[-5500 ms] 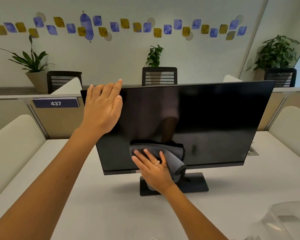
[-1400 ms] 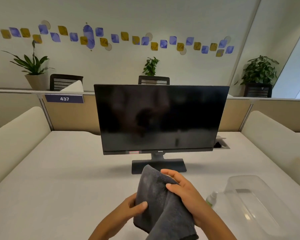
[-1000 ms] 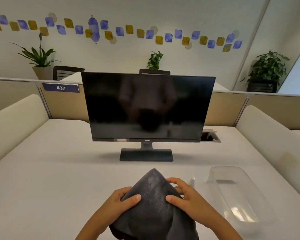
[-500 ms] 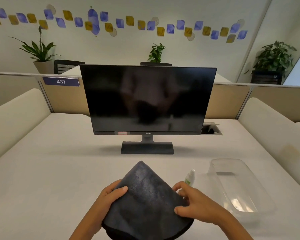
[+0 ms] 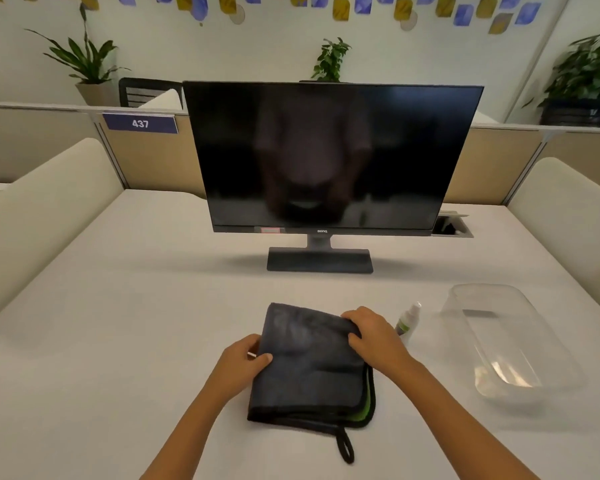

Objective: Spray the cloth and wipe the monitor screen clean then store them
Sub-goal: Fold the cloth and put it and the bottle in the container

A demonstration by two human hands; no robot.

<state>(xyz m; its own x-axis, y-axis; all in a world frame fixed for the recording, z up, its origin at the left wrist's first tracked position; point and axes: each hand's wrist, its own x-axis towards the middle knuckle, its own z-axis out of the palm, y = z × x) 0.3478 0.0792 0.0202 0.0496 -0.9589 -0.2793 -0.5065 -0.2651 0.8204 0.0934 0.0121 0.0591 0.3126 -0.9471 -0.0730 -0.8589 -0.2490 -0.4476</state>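
Lying folded near the desk's (image 5: 118, 306) front edge, the grey, green-lined cloth (image 5: 309, 368) is gripped by the left hand (image 5: 246, 365) and right hand (image 5: 371, 336), fingers curled over its side edges. Rightward, the spray bottle (image 5: 407, 322) stands beside an empty clear container (image 5: 499, 341); the dark monitor (image 5: 326, 157) stands beyond.

cloth (image 5: 312, 368) on desk (image 5: 118, 306) before monitor (image 5: 326, 157), spray bottle (image 5: 407, 322) right of it, container (image 5: 506, 344) further right

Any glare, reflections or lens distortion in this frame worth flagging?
Head view: the dark monitor mirrors a dim blurred figure; bright glare on the clear bin floor; wide-angle bending bows the partitions and desk edges; soft shadow under the monitor base; cloth and both hands sharp enough, spray bottle slightly soft.
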